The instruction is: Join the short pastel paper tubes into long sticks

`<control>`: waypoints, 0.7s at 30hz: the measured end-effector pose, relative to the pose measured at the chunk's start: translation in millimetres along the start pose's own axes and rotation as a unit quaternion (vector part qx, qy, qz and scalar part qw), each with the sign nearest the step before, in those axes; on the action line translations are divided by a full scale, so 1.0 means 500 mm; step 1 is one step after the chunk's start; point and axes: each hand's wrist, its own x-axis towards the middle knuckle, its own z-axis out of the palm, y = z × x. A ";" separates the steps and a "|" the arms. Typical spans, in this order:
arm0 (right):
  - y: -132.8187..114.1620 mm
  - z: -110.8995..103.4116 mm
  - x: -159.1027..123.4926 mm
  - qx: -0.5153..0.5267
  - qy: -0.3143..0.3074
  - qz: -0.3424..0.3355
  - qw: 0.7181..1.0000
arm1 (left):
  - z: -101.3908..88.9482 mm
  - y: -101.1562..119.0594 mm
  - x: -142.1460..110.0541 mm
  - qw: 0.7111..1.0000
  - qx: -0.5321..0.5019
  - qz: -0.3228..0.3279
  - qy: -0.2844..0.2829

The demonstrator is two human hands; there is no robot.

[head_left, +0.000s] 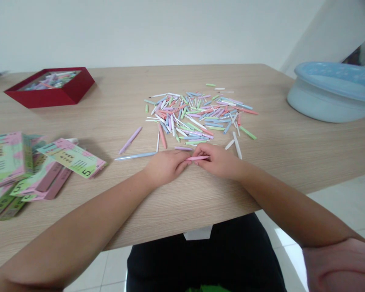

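Both hands rest on the wooden table (292,154) near its front edge and meet over a pink pen piece (198,157). My left hand (166,166) pinches its left end with curled fingers. My right hand (220,160) grips its right end. Just beyond them lies a pile of pastel pen parts (197,115) in pink, blue, green, white and purple. A purple pen (130,140) and a light blue pen (136,155) lie apart to the left of the pile.
A red box (53,94) with more pen parts stands at the back left. Pink and green cardboard packs (33,166) are stacked at the left edge. A light blue basin (334,95) stands at the right.
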 end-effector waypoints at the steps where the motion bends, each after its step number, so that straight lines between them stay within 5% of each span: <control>1: 0.001 0.000 0.000 0.015 0.008 -0.007 1.000 | 0.000 0.000 0.000 1.000 0.000 0.001 0.000; 8: 0.004 -0.002 0.002 0.030 -0.017 0.040 0.999 | 0.005 -0.002 -0.001 1.000 0.012 -0.005 0.002; 21: -0.008 -0.004 0.002 -0.002 0.026 -0.037 0.999 | 0.000 -0.004 -0.001 1.000 -0.006 0.000 -0.003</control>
